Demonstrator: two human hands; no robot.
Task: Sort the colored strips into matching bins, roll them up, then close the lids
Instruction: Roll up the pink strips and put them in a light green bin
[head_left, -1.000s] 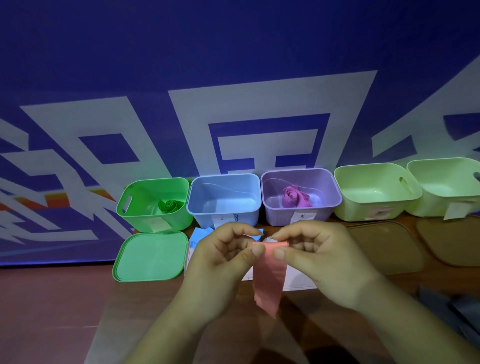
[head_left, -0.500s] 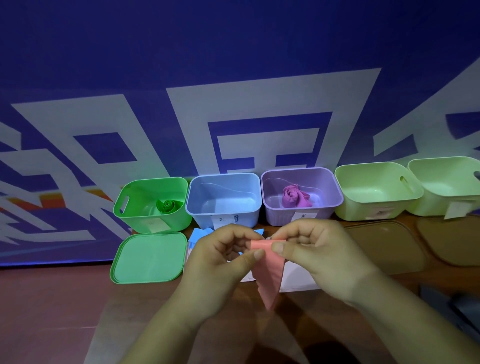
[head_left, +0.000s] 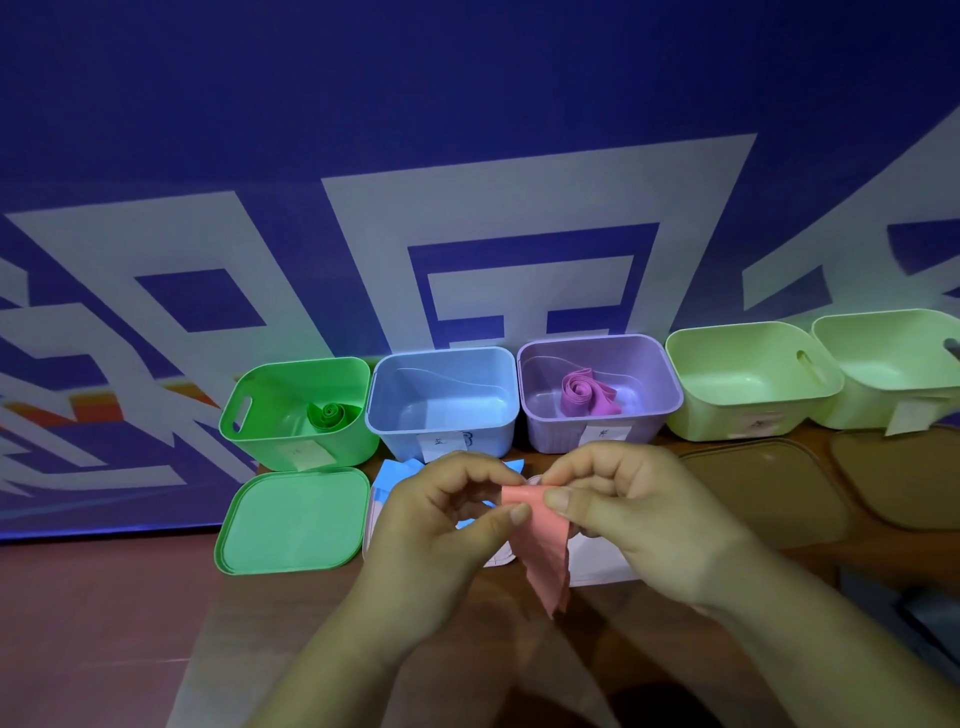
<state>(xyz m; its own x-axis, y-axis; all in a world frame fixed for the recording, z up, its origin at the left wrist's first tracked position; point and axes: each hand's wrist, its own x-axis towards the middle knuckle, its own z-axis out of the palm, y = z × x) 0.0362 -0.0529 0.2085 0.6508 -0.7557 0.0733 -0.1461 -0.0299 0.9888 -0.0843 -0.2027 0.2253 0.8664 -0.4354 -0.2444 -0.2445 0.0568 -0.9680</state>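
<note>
Reddish-brown and faintly glossy, the surface (head_left: 104, 623) lies under two bare hands raised at its middle. The left grip (head_left: 441, 519) and the right grip (head_left: 639, 509) are both clamped on the top edge of a salmon-pink strip (head_left: 540, 551), thumb against curled fingers. The strip is thin and limp, and it hangs down to a ragged point between the wrists.

Just behind the hands, crumpled blue strips (head_left: 395, 473) lie on a pale flat lid (head_left: 597, 561) that is mostly hidden. To the left rests a rounded-square green lid (head_left: 296, 519) with a raised rim. To the right lie two dull brown lids (head_left: 758, 493) (head_left: 904, 478).

Five smooth plastic bins with rounded corners stand in a row at the back, all open:
- The green bin (head_left: 270, 431) holds a coiled green roll (head_left: 330, 415).
- The pale blue bin (head_left: 488, 436) stands next to it.
- The lilac bin (head_left: 550, 441) holds a loosely wound magenta roll (head_left: 584, 395).
- Two pale green bins (head_left: 727, 415) (head_left: 883, 405) stand at the right end.

Behind them rises a deep blue banner (head_left: 467, 156) with broad white angular shapes.
</note>
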